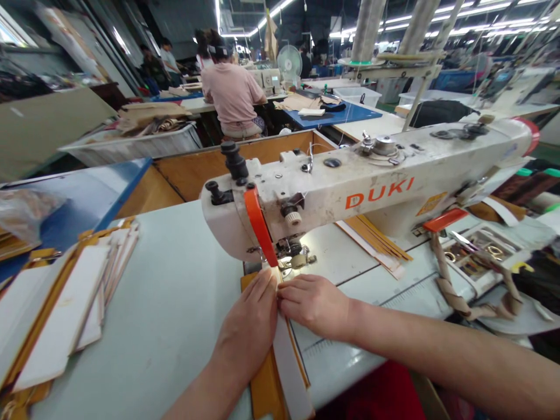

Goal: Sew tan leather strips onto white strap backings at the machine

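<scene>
Touching the fingertips of the left hand (pixel 251 319) and right hand (pixel 315 304), a flat white strip (pixel 290 370) points lengthwise to the sewing machine (pixel 319 195) beyond them. Smooth mustard material (pixel 266 382) shows beside the left wrist. Left fingers lie together, right ones curl; whether either pinches, I cannot tell.

You are handling a white strip (pixel 291 367) that is looking matt and paper-like, while the mustard piece (pixel 266 382) is showing a smooth, leather-like face. Your pale tabletop (pixel 166 291) is gleaming faintly, and your sewing machine (pixel 319 189) is wearing smooth, smudged white paint. Its orange guard (pixel 258 221) is looking like plastic. The blue surface (pixel 105 186) is shining glossily, the clear bag (pixel 28 210) is looking like crinkled plastic, and the brown panel (pixel 188 169) is resembling wood.
</scene>
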The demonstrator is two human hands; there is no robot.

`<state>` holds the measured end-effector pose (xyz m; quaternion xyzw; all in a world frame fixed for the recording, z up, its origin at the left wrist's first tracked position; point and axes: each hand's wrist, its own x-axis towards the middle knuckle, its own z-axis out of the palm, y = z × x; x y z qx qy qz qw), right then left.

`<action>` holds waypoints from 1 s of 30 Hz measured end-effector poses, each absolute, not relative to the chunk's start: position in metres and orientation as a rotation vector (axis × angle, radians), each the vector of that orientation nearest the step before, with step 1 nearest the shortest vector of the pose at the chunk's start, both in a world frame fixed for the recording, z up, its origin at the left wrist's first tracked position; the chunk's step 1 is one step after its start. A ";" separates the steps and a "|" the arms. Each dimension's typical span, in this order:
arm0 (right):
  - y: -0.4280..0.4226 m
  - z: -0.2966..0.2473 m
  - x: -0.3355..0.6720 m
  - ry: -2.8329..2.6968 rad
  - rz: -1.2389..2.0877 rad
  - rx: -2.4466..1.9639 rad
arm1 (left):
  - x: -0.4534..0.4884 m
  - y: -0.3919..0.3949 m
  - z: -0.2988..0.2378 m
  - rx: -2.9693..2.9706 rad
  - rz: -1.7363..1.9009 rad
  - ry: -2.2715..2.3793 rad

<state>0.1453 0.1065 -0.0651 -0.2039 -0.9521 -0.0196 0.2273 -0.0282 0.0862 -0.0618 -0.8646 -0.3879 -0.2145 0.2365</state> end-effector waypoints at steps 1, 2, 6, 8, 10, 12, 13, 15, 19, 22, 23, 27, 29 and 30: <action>0.107 -0.065 0.145 -2.617 -0.047 -0.564 | -0.028 0.086 -0.062 -2.371 -0.596 -1.067; 0.107 -0.066 0.145 -2.612 -0.038 -0.565 | -0.028 0.087 -0.063 -2.374 -0.600 -1.073; 0.109 -0.067 0.145 -2.602 -0.022 -0.567 | -0.030 0.088 -0.066 -2.392 -0.609 -1.114; 0.110 -0.067 0.145 -2.607 -0.017 -0.576 | -0.030 0.090 -0.066 -2.409 -0.616 -1.128; 0.111 -0.067 0.145 -2.614 -0.011 -0.585 | -0.031 0.091 -0.065 -2.423 -0.615 -1.138; 0.112 -0.066 0.146 -2.614 -0.006 -0.586 | -0.031 0.092 -0.064 -2.432 -0.610 -1.146; 0.112 -0.066 0.146 -2.614 -0.005 -0.585 | -0.031 0.092 -0.064 -2.439 -0.612 -1.147; 0.112 -0.066 0.146 -2.617 0.005 -0.582 | -0.031 0.092 -0.064 -2.463 -0.625 -1.145; 0.112 -0.067 0.146 -2.627 0.027 -0.602 | -0.033 0.092 -0.068 -2.502 -0.630 -1.181; 0.114 -0.068 0.146 -2.635 0.032 -0.612 | -0.035 0.093 -0.072 -2.520 -0.614 -1.225; 0.114 -0.067 0.146 -2.638 0.033 -0.617 | -0.035 0.093 -0.073 -2.520 -0.613 -1.236; 0.104 -0.065 0.152 -2.626 0.062 -0.669 | -0.032 0.075 -0.075 -2.508 -0.631 -1.284; 0.089 -0.064 0.160 -2.594 0.113 -0.724 | -0.030 0.053 -0.074 -2.532 -0.659 -1.320; 0.080 -0.063 0.166 -2.577 0.153 -0.751 | -0.030 0.041 -0.073 -2.556 -0.671 -1.338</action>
